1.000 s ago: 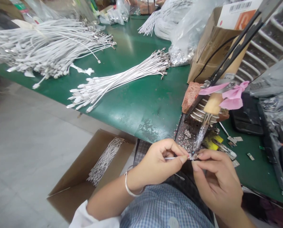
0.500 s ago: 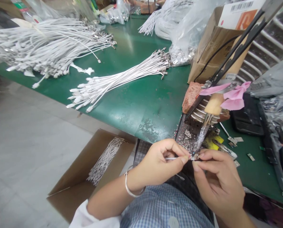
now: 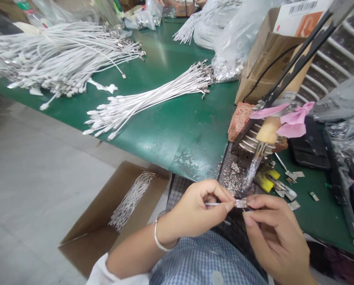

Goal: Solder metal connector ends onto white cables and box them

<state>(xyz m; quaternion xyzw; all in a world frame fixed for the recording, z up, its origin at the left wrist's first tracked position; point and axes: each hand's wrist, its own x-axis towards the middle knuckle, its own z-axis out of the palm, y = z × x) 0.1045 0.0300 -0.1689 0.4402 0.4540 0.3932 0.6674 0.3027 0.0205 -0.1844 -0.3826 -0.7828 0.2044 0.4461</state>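
My left hand (image 3: 199, 208) is closed, pinching a white cable (image 3: 212, 204) close to its end between thumb and forefinger. At that end sits a small silvery metal USB-type connector (image 3: 241, 203). My right hand (image 3: 279, 231) is closed at the connector's other side, a fingertip against it. The tip of a thin solder wire (image 3: 244, 210) pokes out between its thumb and finger. Just above the connector is the tip of a soldering iron (image 3: 254, 168), fixed pointing down, with a wooden handle (image 3: 268, 130) and pink cloth tied on. Connector and iron tip look slightly apart.
A bundle of white cables (image 3: 153, 97) lies on the green table (image 3: 153, 134), with a larger pile (image 3: 55, 55) behind left. More cables (image 3: 132, 202) lie in a cardboard box (image 3: 90, 225) below. Solder crumbs (image 3: 235, 174), a yellow sponge (image 3: 267, 181) and a brick (image 3: 238, 120) surround the iron.
Both hands have dropped slightly toward my body, bringing the connector down from the soldering iron's tip. The connector's flat metal face now shows more clearly.
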